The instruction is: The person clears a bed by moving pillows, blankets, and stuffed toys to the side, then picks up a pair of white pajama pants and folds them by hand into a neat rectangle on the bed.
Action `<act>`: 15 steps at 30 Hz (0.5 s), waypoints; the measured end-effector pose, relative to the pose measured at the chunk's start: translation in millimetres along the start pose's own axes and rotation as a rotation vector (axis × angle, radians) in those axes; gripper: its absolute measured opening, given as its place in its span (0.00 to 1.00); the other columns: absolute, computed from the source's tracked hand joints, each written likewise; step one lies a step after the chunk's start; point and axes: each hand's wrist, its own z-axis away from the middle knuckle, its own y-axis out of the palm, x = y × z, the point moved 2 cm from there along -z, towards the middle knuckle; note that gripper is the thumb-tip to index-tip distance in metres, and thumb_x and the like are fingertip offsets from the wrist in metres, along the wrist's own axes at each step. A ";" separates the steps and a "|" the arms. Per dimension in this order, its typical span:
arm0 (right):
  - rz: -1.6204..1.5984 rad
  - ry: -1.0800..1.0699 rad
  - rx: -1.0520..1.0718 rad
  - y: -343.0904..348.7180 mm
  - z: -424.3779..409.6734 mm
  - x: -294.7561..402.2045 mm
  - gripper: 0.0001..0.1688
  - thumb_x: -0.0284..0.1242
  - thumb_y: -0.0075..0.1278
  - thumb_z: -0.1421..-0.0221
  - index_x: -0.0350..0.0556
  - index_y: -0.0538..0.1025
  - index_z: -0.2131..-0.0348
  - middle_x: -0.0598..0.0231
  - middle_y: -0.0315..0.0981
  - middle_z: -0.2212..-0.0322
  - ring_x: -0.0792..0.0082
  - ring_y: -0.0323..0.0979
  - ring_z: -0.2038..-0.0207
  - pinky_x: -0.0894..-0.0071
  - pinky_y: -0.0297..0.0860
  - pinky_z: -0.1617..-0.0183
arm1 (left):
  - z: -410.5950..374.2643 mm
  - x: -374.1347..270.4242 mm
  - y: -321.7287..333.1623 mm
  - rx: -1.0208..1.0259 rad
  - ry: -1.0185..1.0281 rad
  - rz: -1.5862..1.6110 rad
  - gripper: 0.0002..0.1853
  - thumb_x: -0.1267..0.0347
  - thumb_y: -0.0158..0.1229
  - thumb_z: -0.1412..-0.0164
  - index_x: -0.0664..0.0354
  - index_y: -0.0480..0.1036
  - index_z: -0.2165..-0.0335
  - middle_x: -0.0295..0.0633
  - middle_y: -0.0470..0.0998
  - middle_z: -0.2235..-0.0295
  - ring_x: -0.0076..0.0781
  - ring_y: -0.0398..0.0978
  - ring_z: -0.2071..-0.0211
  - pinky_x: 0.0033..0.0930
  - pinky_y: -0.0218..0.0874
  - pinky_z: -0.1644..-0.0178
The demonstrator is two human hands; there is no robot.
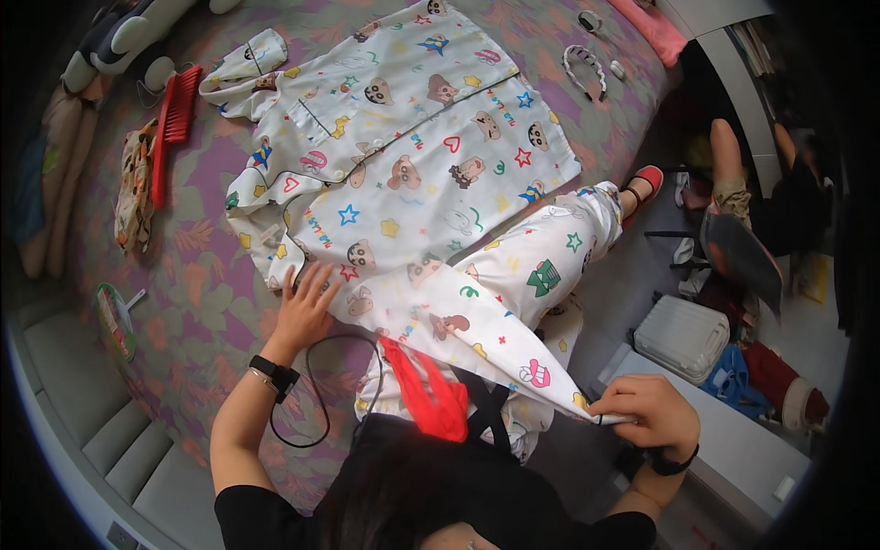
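Note:
A white cartoon-print button-front shirt [405, 172] lies spread on a floral bed cover [199, 302]. My left hand [306, 306] rests with fingers apart on the shirt near its collar and shoulder. Pinched in my right hand [646, 409] is the cuff end of one sleeve [481, 330], drawn out across my lap. The opposite sleeve [240, 72] is bent at the far left. I wear trousers [550, 261] in a matching print. A bright red cloth [433, 392] lies in my lap, partly under the sleeve, and a black cord [309, 344] loops beside it.
A red-handled bed brush [168, 130], a folded patterned cloth [136, 189] and a hand fan [117, 320] lie left. A headband [581, 69] and smartwatch [590, 22] lie at the far right of the bed. Beyond are a silver case [680, 337] and another person [790, 199].

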 end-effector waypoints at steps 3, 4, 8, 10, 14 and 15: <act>-0.350 0.078 -0.049 -15.3 -3.8 12.4 0.15 0.22 0.56 0.56 0.45 0.78 0.63 0.59 0.76 0.71 0.66 0.76 0.71 0.78 0.68 0.68 | -9.6 -9.8 4.9 0.125 0.178 0.076 0.38 0.71 0.57 0.61 0.56 0.61 0.46 0.44 0.60 0.42 0.38 0.55 0.40 0.47 0.39 0.36; -0.449 0.109 -0.054 -22.4 -3.0 13.7 0.14 0.22 0.55 0.54 0.39 0.77 0.63 0.55 0.77 0.68 0.69 0.77 0.70 0.81 0.68 0.66 | -11.8 -15.2 7.1 0.141 0.183 0.141 0.38 0.71 0.57 0.60 0.56 0.61 0.46 0.45 0.59 0.42 0.39 0.54 0.40 0.46 0.40 0.36; -0.697 0.019 -0.146 -28.9 -8.5 2.2 0.14 0.21 0.57 0.55 0.34 0.77 0.64 0.55 0.78 0.69 0.72 0.77 0.69 0.81 0.67 0.65 | -15.0 -42.2 24.0 0.130 0.152 0.426 0.38 0.72 0.58 0.59 0.59 0.60 0.45 0.47 0.57 0.41 0.42 0.53 0.39 0.44 0.43 0.37; -0.811 -0.015 -0.104 -31.7 -25.0 9.6 0.14 0.22 0.57 0.55 0.34 0.77 0.65 0.55 0.78 0.70 0.71 0.76 0.67 0.80 0.67 0.63 | -17.0 -54.3 32.6 0.045 0.057 0.616 0.35 0.76 0.56 0.57 0.61 0.60 0.45 0.50 0.58 0.42 0.45 0.53 0.39 0.44 0.46 0.37; -0.638 -0.259 0.054 -58.8 -101.0 41.8 0.14 0.24 0.56 0.53 0.35 0.76 0.64 0.58 0.77 0.67 0.69 0.74 0.62 0.75 0.66 0.55 | -4.3 -47.5 44.0 0.022 -0.036 0.674 0.25 0.81 0.49 0.49 0.61 0.65 0.49 0.49 0.67 0.47 0.41 0.61 0.43 0.38 0.50 0.40; -0.574 -0.324 0.045 -65.9 -124.2 54.2 0.13 0.26 0.54 0.52 0.37 0.76 0.64 0.60 0.76 0.66 0.70 0.73 0.60 0.72 0.64 0.52 | -0.1 -44.0 44.4 0.020 -0.216 0.894 0.22 0.79 0.48 0.47 0.62 0.66 0.51 0.47 0.69 0.50 0.37 0.63 0.46 0.36 0.52 0.42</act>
